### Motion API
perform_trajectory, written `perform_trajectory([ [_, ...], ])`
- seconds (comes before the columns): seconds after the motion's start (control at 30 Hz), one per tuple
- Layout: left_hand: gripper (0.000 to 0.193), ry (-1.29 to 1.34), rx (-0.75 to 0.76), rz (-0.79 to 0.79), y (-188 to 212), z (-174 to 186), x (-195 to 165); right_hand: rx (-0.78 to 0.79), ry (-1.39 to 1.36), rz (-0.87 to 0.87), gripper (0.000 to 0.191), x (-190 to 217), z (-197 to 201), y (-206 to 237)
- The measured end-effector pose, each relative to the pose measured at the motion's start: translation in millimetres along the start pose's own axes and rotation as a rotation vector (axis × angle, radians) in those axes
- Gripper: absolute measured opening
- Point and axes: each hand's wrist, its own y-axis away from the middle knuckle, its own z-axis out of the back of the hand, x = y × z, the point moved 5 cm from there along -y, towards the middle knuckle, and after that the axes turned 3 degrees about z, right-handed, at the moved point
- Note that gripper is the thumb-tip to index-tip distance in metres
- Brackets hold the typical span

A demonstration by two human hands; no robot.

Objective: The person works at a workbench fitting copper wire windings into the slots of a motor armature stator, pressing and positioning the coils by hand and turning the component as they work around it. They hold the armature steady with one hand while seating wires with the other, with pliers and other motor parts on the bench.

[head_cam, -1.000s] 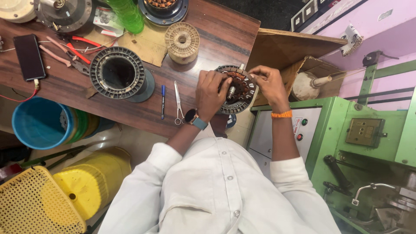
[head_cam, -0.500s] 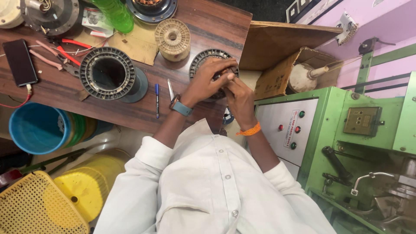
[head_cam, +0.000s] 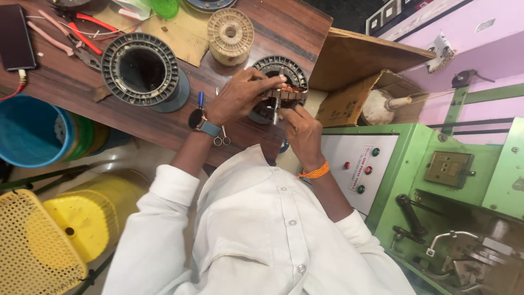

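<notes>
A wound stator (head_cam: 284,94) (copper coils showing) is gripped between the left hand (head_cam: 240,95) and right hand (head_cam: 302,130), raised above the table (head_cam: 164,123).

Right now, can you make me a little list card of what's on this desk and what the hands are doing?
place: dark wooden table, green machine beside it
left hand: wears a watch, fingers grip the round motor part with copper wire
right hand: orange wristband, supports the same part from below
nearby: empty ring-shaped motor core, beige spool, small scissors, red pliers, phone
</notes>
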Motion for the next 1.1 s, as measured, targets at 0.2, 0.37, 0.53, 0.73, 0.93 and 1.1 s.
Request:
perform_trajectory([
  [0.2,0.047,-0.2,-0.24,-0.271,20,3,-39,0.02,0.011,0.001,0.009,0,-6,-5],
  [0.37,0.036,-0.174,-0.421,-0.229,26,-10,-52,0.067,-0.052,0.044,0.013,2,9,0],
  [0.53,0.02,-0.058,-0.55,-0.17,19,-16,-48,0.062,-0.053,0.011,0.014,6,29,0],
  [0.73,0.023,0.117,-0.666,0.087,11,-20,-53,-0.01,-0.037,0.03,0.01,-2,40,-34],
  [0.93,0.019,0.084,-0.657,0.152,10,-13,-64,0.066,-0.145,-0.05,0.011,-18,31,-74],
  [1.1,0.019,0.135,-0.587,0.149,9,-9,-59,0.187,-0.265,-0.256,0.008,-39,18,-83],
])
